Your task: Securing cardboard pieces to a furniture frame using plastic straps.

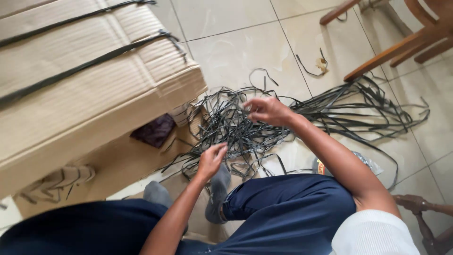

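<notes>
A tangled heap of thin dark straps (236, 125) lies on the pale tiled floor in front of my legs. My right hand (267, 110) is over the top of the heap with its fingers pinched on a strap. My left hand (211, 159) reaches into the near edge of the tangle, fingers curled around strands. Longer straps (363, 106) trail off to the right across the tiles. I sit with dark blue trousers and grey socks (217, 191).
A large cardboard box (85, 89) bound with dark straps stands at the left, a dark cloth (155, 131) under its edge. Wooden chair legs (391, 49) are at the upper right, another wooden leg (420, 205) at the lower right. A plastic wrapper (363, 163) lies by my right knee.
</notes>
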